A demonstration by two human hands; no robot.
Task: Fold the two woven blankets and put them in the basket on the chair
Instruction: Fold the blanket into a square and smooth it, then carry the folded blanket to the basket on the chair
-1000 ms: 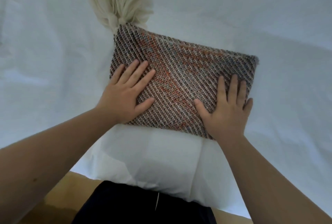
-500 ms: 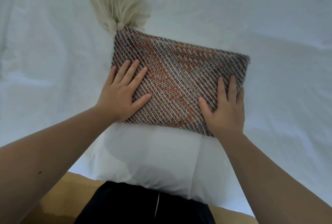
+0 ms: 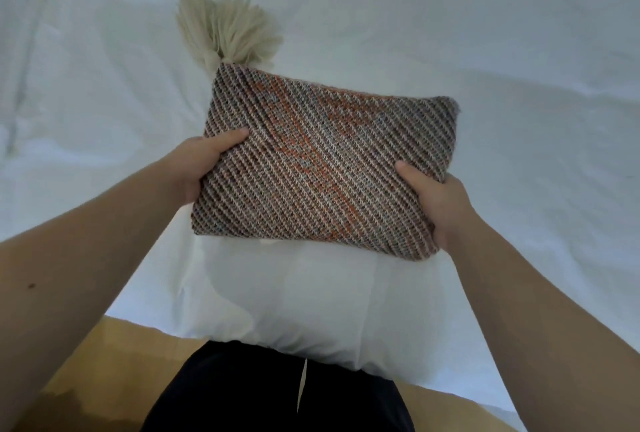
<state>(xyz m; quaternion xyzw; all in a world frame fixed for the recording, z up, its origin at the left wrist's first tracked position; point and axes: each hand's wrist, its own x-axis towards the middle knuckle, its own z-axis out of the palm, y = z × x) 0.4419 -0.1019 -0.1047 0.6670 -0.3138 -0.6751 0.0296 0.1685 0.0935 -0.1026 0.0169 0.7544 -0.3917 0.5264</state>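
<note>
Head view: my left hand [image 3: 194, 168] and right hand [image 3: 438, 203] grip the folded blanket [image 3: 322, 161] by its side edges, thumbs on top, cream tassel [image 3: 228, 33] at its far corner.

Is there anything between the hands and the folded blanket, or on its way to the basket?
Nothing visible stands between them: the left hand and the right hand already grip the folded blanket by its two side edges, above the white sheet. The basket and chair are out of view, so that path cannot be judged.

A bedroom at home.
A bed [image 3: 485, 33] under a rumpled white sheet fills the view; wooden floor [image 3: 104, 362] shows at 7 o'clock.
</note>
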